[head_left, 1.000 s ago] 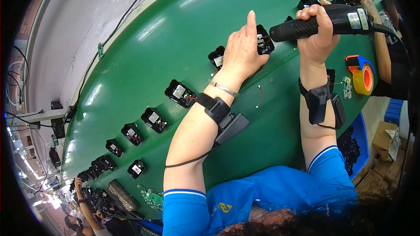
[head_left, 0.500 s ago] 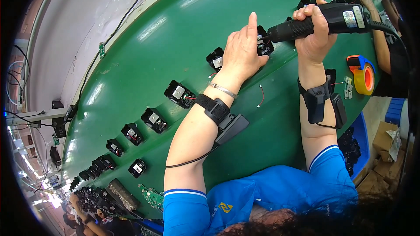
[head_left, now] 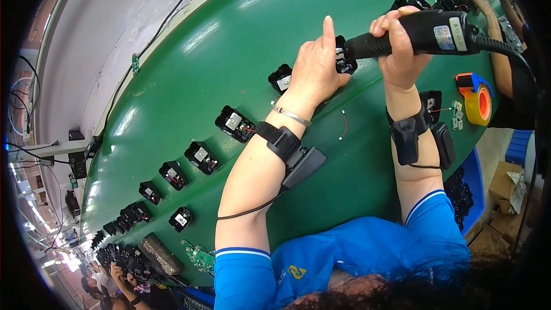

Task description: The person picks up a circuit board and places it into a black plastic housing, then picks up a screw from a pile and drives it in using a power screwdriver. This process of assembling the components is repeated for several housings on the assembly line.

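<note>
One thin red cable (head_left: 346, 124) with white ends lies near us on the glossy green table (head_left: 321, 178).
Beyond it, our left hand (head_left: 314, 72) rests at an open, boxy black plastic housing (head_left: 346, 66) on the table, index finger extended; whether its other fingers grip, we cannot tell. The fingers of our right hand (head_left: 406, 60) wrap a black cylindrical power screwdriver (head_left: 423, 30), tip at that housing.

Open tabletop (head_left: 229, 63) beyond the housings (head_left: 235, 123) — corded driver (head_left: 422, 33) obstructs rightward.

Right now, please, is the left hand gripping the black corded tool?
No, only the right hand grips the black corded tool.
</note>
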### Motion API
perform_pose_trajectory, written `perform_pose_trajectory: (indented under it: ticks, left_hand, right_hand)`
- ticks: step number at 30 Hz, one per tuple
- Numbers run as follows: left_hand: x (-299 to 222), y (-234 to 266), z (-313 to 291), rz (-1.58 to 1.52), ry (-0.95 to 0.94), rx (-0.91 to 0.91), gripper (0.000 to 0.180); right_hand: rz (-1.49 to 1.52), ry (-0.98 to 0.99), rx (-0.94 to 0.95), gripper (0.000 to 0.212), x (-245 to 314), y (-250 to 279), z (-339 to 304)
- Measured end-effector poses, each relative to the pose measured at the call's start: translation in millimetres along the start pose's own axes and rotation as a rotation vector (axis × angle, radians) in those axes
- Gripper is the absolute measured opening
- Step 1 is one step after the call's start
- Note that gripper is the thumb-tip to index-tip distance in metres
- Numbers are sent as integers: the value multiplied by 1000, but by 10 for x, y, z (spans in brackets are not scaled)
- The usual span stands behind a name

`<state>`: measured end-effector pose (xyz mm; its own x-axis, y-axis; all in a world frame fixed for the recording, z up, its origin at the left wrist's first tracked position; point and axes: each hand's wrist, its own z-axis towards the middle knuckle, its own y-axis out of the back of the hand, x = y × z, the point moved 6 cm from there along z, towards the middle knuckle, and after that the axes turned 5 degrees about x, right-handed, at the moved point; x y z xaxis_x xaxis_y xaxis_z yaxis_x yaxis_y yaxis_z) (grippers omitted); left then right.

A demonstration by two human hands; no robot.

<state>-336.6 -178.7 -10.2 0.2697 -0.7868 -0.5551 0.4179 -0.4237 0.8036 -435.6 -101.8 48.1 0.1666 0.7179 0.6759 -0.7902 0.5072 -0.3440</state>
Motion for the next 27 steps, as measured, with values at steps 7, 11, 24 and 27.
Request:
perform_pose_trajectory:
  ticks: [7,11,24,27]
  left_hand:
    - [36,-12,23,7,51,61,103]
    - [-24,53,22,0,79,88,92]
    - [-527,839,-1973,185,129,-146,36]
    - [-304,1219,-2816,330,363,-204,38]
  right_hand:
    - [5,3,57,22,-36,-22,-59]
    - [-26,-27,-35,24,56,13,-14]
    - [464,-433,85,32,820,366,-659]
    - [446,-468,151,34,924,211,-829]
